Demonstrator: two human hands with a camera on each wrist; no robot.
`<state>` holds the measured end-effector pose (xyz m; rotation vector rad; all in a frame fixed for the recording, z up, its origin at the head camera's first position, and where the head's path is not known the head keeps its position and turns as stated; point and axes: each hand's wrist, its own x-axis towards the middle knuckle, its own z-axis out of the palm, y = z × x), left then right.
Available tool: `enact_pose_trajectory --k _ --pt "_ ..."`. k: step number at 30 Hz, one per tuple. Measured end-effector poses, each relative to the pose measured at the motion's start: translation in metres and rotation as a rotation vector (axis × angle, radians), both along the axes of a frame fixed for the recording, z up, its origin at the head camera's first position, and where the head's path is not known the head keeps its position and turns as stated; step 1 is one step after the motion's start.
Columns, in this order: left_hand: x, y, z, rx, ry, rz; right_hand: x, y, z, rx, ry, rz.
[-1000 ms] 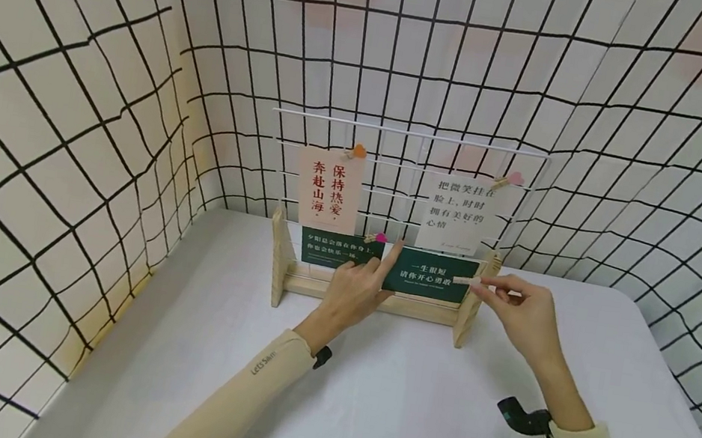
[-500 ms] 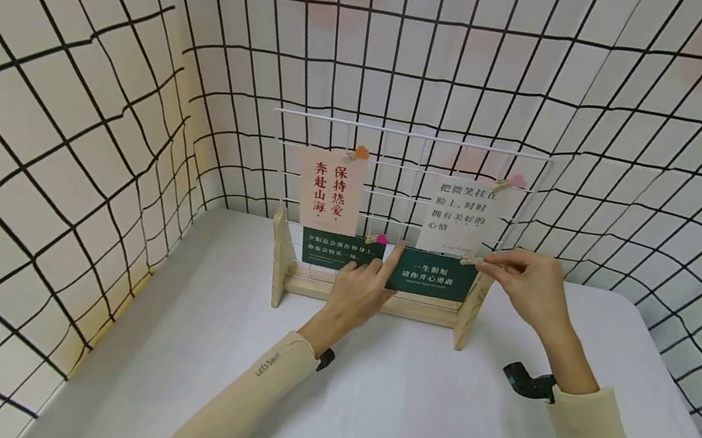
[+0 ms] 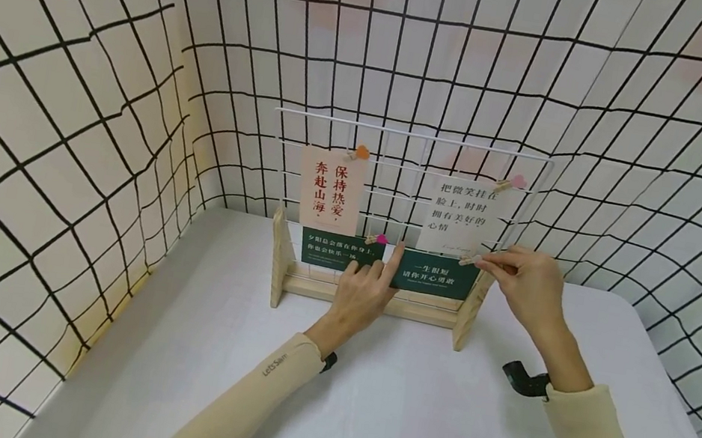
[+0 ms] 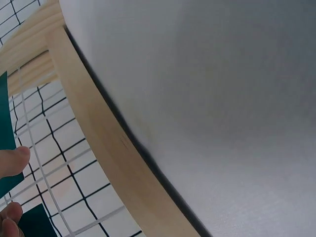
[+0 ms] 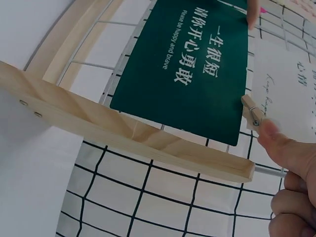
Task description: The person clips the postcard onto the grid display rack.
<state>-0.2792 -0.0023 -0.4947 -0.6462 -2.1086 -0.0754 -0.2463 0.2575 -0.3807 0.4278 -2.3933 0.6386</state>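
Observation:
A green card with white writing lies against a white wire grid in a wooden stand. My left hand presses its left side with a straight index finger; the other fingers are bent. The left wrist view shows the thumb over that card. My right hand pinches a small wooden clothespin between thumb and index finger. The clothespin's tip is right at the card's upper right edge. A second green card hangs left of my left hand, under a magenta heart clothespin.
Above hang a pink card with an orange heart clothespin and a white card with a pink heart clothespin. The stand's wooden feet rest on a white table. Black-lined walls surround it.
My right hand has moved up, taking the clothespin from in front of the card's right side to its upper right edge. My left hand stays on the card.

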Motion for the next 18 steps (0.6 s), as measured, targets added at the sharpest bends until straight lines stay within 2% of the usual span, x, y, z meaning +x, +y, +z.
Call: enact_pose_trajectory --k 6,18 --pt "-0.0022 0.0009 -0.0006 0.007 0.016 0.003 -0.0006 -0.0045 -0.0006 0.069 0.054 -0.021" --pt "-0.0026 0.0006 -0.0001 -0.003 0.034 0.017 -0.0019 -0.0062 -0.0005 0.060 0.017 -0.025"
